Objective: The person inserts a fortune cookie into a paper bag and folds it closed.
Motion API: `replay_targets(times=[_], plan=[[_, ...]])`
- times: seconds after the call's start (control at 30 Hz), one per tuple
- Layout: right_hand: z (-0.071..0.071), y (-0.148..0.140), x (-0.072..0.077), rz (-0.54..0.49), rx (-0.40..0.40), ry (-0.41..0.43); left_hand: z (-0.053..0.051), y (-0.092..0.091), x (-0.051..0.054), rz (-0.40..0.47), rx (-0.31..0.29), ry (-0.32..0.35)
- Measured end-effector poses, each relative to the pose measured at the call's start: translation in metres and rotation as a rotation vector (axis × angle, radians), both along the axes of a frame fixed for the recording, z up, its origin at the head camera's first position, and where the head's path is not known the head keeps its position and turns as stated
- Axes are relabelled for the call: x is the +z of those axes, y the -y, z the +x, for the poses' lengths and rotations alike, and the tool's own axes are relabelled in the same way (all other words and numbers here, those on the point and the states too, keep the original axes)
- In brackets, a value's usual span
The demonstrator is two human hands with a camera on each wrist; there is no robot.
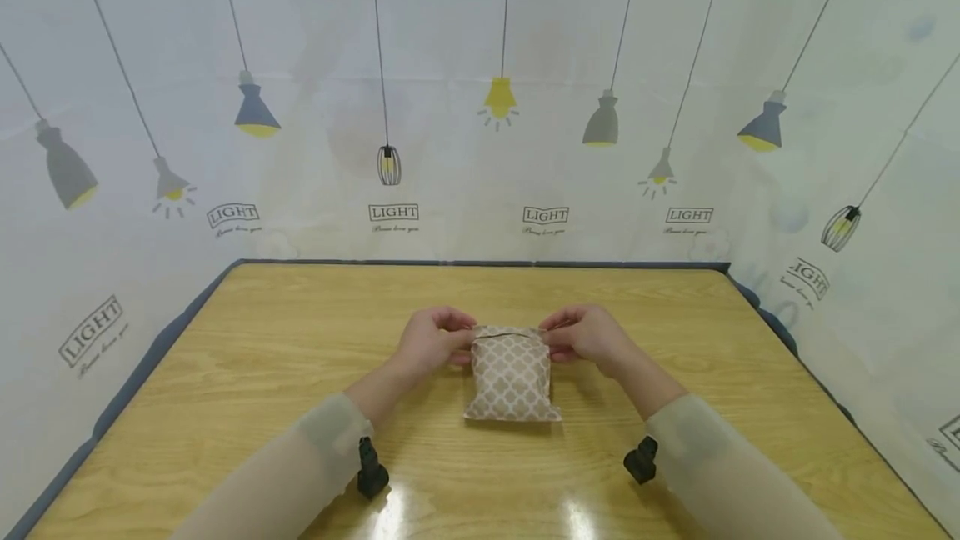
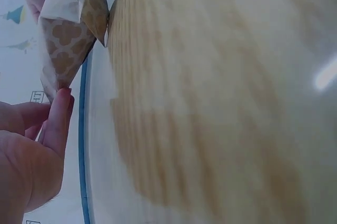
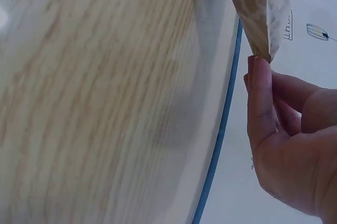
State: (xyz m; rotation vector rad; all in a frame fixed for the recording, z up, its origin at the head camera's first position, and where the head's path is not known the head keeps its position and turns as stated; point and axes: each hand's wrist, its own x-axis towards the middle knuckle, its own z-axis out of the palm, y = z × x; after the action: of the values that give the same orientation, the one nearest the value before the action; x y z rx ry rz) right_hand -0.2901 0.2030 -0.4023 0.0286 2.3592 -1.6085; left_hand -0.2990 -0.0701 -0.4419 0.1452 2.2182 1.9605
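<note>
A small tan paper-like bag (image 1: 512,377) with a white lattice pattern is held at the middle of the table, its wider lower edge toward me. Across its upper end runs a thin dark line, either a slit or a cord; I cannot tell which. My left hand (image 1: 431,342) pinches the upper left corner between thumb and fingers. At the upper right corner, my right hand (image 1: 588,338) pinches in the same way. In the left wrist view the bag (image 2: 66,39) tapers to a point at the fingertips (image 2: 63,95). The right wrist view shows the other pinched corner of the bag (image 3: 255,2).
The wooden table (image 1: 300,315) has a dark blue edge (image 1: 442,262) at its back and sides. Behind it hangs a pale backdrop (image 1: 450,23) printed with lamps. A small black device sits at the left cuff (image 1: 370,469), another at the right cuff (image 1: 642,461).
</note>
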Motion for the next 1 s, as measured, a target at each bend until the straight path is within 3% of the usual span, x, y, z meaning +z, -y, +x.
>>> replay_targets(times=[0.3,0.53,0.7,1.0], plan=[[-0.008,-0.003,-0.008,0.009,0.019,0.004,-0.002,0.003,-0.001,-0.012,-0.043,0.008],[-0.005,-0.005,-0.012,0.049,0.095,0.002,-0.002,0.008,-0.002,-0.13,-0.166,0.014],[-0.003,-0.005,-0.013,0.089,0.138,0.0,-0.003,0.01,-0.002,-0.188,-0.202,0.002],[-0.003,-0.006,-0.013,0.065,0.161,0.002,-0.002,0.013,-0.001,-0.106,-0.191,0.01]])
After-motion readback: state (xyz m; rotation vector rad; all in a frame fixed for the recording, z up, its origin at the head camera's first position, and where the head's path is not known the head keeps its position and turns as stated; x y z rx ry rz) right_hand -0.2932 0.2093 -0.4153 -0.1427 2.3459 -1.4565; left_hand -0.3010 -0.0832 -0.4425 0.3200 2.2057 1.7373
